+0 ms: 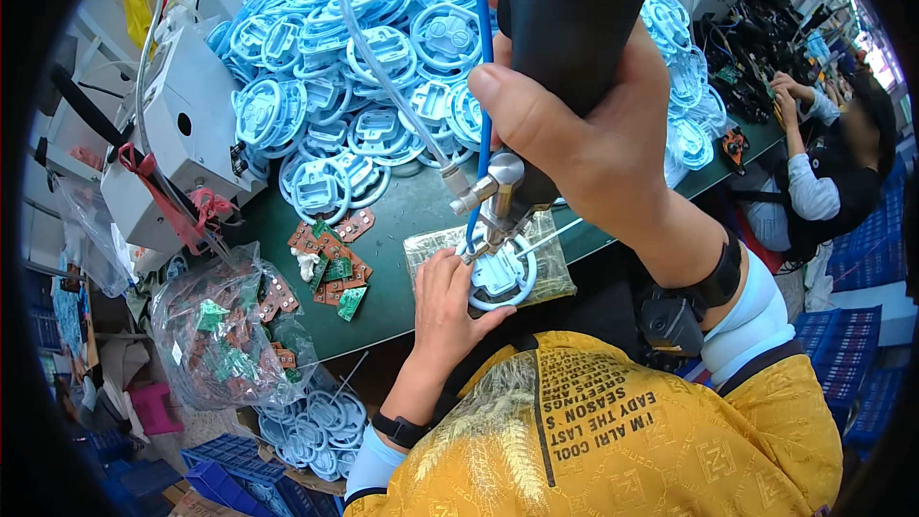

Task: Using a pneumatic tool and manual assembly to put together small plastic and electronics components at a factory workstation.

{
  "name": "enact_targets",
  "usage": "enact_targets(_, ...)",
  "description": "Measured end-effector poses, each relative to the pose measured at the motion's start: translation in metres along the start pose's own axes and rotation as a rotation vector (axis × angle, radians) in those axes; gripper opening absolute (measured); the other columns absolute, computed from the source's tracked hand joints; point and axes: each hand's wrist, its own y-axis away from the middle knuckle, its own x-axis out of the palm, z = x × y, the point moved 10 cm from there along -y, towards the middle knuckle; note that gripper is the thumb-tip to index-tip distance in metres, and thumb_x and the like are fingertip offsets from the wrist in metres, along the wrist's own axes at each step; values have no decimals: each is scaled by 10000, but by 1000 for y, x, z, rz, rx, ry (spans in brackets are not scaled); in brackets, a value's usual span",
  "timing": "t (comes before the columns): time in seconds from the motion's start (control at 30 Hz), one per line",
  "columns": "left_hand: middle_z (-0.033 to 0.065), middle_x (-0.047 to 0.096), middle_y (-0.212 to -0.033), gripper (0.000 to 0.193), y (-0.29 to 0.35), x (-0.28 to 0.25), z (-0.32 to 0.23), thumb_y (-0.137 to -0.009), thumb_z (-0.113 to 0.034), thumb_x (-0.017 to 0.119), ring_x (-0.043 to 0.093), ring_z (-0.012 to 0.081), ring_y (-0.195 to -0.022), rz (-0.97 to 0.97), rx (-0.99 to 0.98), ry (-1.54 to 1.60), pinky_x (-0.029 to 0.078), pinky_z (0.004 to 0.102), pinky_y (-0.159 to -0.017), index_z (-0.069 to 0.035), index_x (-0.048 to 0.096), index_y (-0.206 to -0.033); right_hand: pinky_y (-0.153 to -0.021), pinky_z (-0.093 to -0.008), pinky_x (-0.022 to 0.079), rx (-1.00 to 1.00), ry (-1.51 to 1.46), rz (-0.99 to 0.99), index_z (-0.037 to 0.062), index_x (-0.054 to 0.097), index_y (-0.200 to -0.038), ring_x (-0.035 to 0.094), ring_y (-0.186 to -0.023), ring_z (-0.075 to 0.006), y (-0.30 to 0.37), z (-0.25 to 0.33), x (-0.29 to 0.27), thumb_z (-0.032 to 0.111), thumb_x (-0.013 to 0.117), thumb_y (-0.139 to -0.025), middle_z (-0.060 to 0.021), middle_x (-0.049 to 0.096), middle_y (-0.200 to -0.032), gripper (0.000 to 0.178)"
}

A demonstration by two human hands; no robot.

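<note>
Left hand (443, 306): fingers close together at left edge of light-blue ring part (498, 273), thumb apart along lower rim, holding it. Index fingertip hard to separate from metal nozzle (501, 187) just above. Right hand (603, 148): wrapped around black tool (574, 14), thumb visible, other fingers mostly hidden behind it; tool top cut off by upper edge. Ring part lies on tape-wrapped block (555, 278), its upper edge covered by nozzle; contact point can't be made out. Blue hose (480, 38) and clear tube (356, 33) run out of view at top. Beyond: heaped ring parts (383, 48), partly behind tool; circuit boards (335, 263); clear bag (230, 335), contents blurred by creases. Co-worker (814, 182) at far right, partly dark.
</note>
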Motion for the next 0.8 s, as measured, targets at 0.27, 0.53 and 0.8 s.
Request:
enact_targets(0.27,170,561,-1148,867,-3,-3,-6,-575,-278,913,479,419,-1141,-14,38,-14,367,494,-1010,11,529,-1296,-586,-260,441,23,107,-146,47,548,-1086,514,-655,-92,7,-21,-19,112,739,-732,-5,541,-782,408)
enact_targets(0.53,177,532,-1173,867,2,-1,-4,-550,-229,915,489,387,-1162,-22,2,-19,398,469,-988,23,530,-1285,-613,-281,444,-37,109,-72,43,567,-1010,518,-662,-116,-9,-13,-21,151,762,-748,-7,536,-750,344)
enact_targets(0.8,182,526,-1156,900,-3,-1,-1,-560,-238,910,491,393,-1151,-36,9,-7,390,481,-989,28,500,-1316,-578,-224,518,-49,171,12,-36,552,-1189,620,-658,-81,9,10,-13,24,719,-832,-42,628,-856,399)
